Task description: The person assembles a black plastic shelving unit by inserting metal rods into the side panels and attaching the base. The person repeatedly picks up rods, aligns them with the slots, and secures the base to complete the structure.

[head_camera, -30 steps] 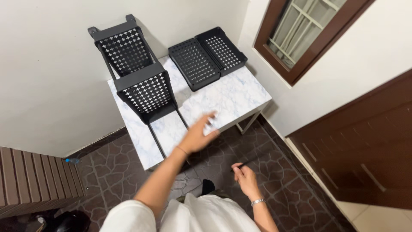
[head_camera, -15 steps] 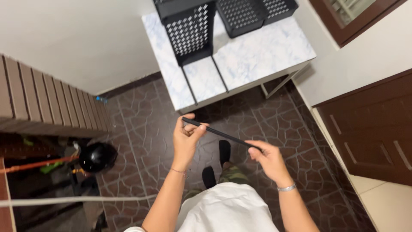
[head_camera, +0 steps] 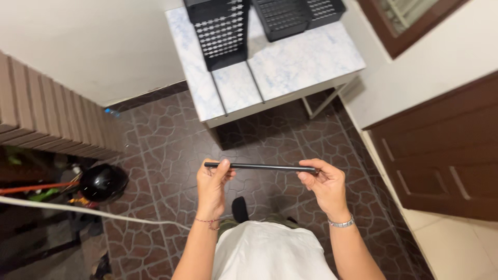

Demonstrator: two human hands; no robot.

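The person wears a plain white top, its front filling the bottom of the view. Both forearms are bare. The left hand (head_camera: 211,187) has a thin red string bracelet at the wrist; the right hand (head_camera: 326,185) has a silver metal-link band. Olive-green trousers and a dark shoe show below.

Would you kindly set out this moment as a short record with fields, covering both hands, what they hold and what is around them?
Left hand: left hand grips one end of a thin black rod
Right hand: right hand pinches the other end; a silver bracelet is on that wrist
Rod: level, held above the floor in front of the body
Table: white marble-patterned table ahead, apart from the hands
On table: black perforated panels, one standing upright
Floor: brown stone-patterned tiles
Left side: black helmet on the floor
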